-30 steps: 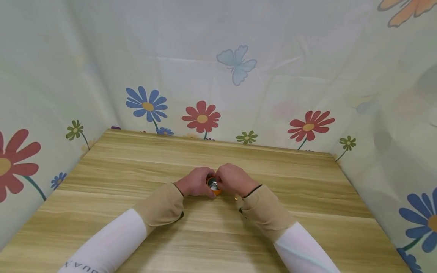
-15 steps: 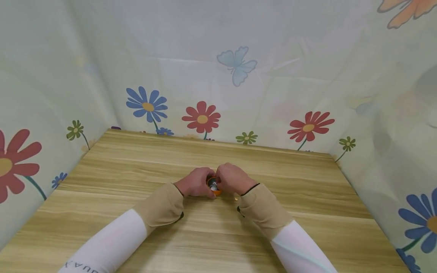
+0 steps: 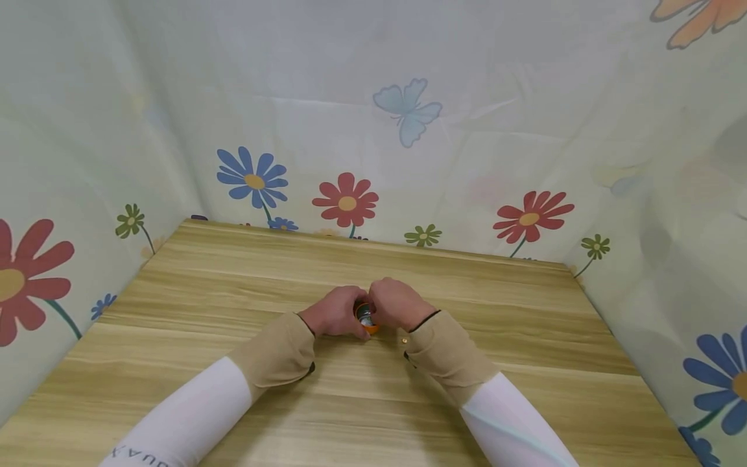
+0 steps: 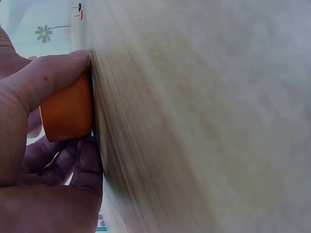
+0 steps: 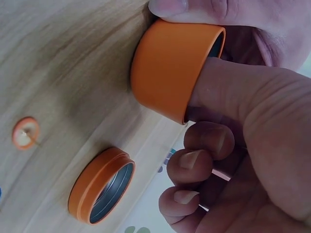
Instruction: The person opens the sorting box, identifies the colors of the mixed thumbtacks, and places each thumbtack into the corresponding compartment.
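Observation:
Near the middle of the wooden table, my left hand (image 3: 337, 311) grips a small orange cup (image 5: 167, 70) between thumb and fingers. The cup rests on the table, with a shiny grey inside and something whitish at its bottom. My right hand (image 3: 399, 303) leans over the rim from the other side. One digit reaches into the cup in the right wrist view, while several fingers curl outside below the rim. Whether its fingertips pinch anything inside is hidden. Beside the cup lies an orange threaded ring-shaped lid (image 5: 99, 187). An orange thumbtack (image 5: 25, 133) lies near it, pin up.
A blue thumbtack (image 4: 79, 7) stands beside the orange one on the tabletop (image 4: 194, 121). A small gold-coloured spot (image 3: 404, 340) shows next to the right sleeve cuff. Flower-printed cloth (image 3: 455, 162) hangs around the table's back and sides.
My right wrist and forearm have shifted slightly to the left, turning a little over the cup. The left hand and the cup have stayed in place.

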{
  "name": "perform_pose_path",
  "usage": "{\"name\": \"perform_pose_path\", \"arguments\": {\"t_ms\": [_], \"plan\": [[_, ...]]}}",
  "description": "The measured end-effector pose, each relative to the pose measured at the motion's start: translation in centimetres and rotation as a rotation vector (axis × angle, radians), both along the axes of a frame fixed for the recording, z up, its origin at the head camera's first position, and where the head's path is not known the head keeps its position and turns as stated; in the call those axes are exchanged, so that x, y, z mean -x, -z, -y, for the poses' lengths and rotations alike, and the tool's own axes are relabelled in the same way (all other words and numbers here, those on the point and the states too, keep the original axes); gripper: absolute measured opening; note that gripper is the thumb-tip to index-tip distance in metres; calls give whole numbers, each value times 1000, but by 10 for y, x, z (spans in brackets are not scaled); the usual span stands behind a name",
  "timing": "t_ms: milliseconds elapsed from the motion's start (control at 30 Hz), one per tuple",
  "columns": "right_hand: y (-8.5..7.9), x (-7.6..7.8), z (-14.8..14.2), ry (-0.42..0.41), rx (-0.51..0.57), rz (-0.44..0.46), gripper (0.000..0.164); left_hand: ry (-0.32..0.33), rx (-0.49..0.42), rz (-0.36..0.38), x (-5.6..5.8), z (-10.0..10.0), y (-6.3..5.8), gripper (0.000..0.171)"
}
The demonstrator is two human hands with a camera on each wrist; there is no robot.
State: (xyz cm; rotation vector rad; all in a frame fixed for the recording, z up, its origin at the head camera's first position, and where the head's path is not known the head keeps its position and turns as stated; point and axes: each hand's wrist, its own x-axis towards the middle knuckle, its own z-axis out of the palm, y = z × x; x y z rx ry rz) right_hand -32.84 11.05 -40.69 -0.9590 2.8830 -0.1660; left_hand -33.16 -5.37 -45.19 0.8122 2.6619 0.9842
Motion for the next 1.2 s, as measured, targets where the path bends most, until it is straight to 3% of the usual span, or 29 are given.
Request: {"name": "perform_pose_path", "arguments": {"t_ms": [300,533,800,1000,1200], "plan": [[-3,2,1,-5,-48,-20,34,3,-7,-9,-1,-2,-2,43],[-2,6,5,-4,-66,-20,34,5,-2,-30,3,-2,4,45],[-4,6,10,17,-72,-5,29,6,-10,-9,1,1,1,49],[-11,5,5,23,-8,51,40,7,-6,-13,2,2,2,49],[-15,1,-6,-19,99,50,23,5,-16,-17,0,1,3,46]]}}
